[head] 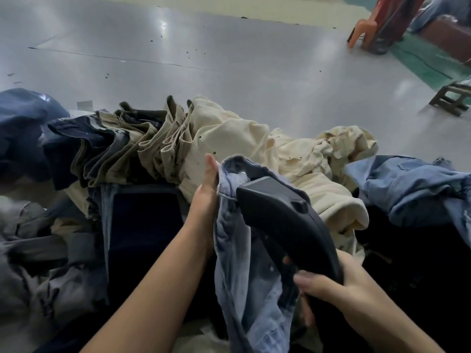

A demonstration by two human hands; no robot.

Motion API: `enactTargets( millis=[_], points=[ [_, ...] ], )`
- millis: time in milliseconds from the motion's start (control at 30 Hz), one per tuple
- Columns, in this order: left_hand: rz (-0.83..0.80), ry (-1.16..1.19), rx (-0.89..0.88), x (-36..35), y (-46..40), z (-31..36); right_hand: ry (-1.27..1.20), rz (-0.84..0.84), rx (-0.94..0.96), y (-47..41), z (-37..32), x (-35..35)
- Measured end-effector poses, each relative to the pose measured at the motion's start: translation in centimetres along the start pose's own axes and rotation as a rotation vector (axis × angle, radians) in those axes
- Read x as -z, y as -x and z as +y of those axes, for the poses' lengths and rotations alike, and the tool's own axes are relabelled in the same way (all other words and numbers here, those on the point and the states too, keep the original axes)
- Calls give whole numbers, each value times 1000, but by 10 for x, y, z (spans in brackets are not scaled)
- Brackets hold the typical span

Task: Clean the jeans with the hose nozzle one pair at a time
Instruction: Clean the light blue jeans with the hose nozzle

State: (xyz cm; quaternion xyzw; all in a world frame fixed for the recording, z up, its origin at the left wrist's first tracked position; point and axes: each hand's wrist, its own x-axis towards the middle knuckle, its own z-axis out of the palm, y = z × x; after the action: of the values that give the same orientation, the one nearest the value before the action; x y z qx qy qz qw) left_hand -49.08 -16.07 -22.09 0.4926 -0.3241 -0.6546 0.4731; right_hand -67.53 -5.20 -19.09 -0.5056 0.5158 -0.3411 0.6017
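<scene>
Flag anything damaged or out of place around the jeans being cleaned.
The light blue jeans held by the left hand show a frayed, torn spot at the nozzle tip. Otherwise only loose heaps of garments; nothing spilled.

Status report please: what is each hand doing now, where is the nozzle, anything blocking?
Left hand holds light blue jeans up. Right hand grips black hose nozzle, tip at the jeans' top edge. Cream trousers piled behind, not blocking.

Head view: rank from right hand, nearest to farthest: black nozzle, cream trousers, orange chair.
1. black nozzle, gripped by the right hand.
2. cream trousers, heaped just beyond the nozzle.
3. orange chair, far across the floor, upper right.
</scene>
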Motion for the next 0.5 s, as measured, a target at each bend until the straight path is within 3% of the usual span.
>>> enactTargets(
  millis=[67, 167, 233, 400, 500],
  points=[
    [-33, 3, 21, -4, -3, 1, 57, -14, 30, 0, -1, -2],
    [-161, 256, 178, -11, -2, -2, 105, -13, 47, -1, 0, -4],
    [-193, 298, 174, -15, -6, -14, 72, 1, 55, -4, -1, -7],
    [-94, 176, -5, -30, -9, -24, -102, 190, 108, -15, -4, -1],
    [19, 233, -45, -22, -11, -15, -166, 118, 42, -11, -6, 8]
  ],
)
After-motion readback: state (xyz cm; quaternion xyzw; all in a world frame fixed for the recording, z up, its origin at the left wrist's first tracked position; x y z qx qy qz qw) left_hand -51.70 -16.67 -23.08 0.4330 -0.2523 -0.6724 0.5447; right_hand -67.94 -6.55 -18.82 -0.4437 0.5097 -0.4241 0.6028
